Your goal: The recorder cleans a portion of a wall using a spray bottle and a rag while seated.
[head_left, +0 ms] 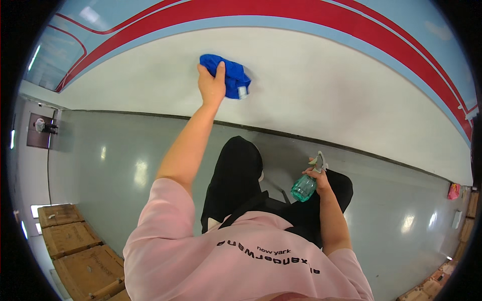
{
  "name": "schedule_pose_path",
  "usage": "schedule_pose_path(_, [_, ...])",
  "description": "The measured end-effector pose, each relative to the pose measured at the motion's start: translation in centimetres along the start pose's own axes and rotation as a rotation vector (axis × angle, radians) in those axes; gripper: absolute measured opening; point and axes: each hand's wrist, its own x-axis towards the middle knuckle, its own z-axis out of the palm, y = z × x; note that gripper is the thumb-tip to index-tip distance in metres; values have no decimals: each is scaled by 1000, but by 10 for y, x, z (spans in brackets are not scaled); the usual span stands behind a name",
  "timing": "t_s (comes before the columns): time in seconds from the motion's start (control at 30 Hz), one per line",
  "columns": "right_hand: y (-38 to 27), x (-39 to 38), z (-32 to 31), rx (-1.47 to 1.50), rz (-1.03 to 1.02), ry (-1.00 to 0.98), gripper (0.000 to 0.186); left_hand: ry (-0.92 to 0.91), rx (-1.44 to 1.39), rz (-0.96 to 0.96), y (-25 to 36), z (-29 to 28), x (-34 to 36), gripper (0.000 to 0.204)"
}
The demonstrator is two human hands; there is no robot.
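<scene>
A bunched blue cloth [232,76] with a small white tag lies against the white lower part of the wall [311,75]. My left hand [212,85], its arm stretched forward, is closed on the cloth's near side, thumb on top. Lower and to the right, my right hand [318,178] grips the neck of a green see-through spray bottle [304,188] with a pale trigger head. The bottle is tilted and held by my right knee, off the wall. Some fingers of the right hand are hidden behind the bottle's neck.
Above the white part, the wall carries a red band [241,9] and light blue paint. Grey shiny floor [125,150] meets it along a dark edge. Wooden crates [88,271] stand at lower left, a pink bag [454,191] at far right. Another person [42,126] is far left.
</scene>
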Motion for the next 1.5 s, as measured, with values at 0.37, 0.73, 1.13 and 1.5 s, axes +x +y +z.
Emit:
schedule_pose_path(0.37, [5, -2, 0, 17, -5, 16, 60, -229, 195, -327, -65, 30, -51, 47])
schedule_pose_path(0.73, [0, 0, -2, -36, -35, -22, 62, 0, 483, 159, -12, 23, -22, 36])
schedule_pose_path(1.13, [0, -4, 0, -11, -14, -12, 62, 22, 299, 97, -11, 10, -21, 31])
schedule_pose_path(1.5, [0, -2, 2, 5, -9, -26, 62, -297, 585, -295, -97, 17, -45, 42])
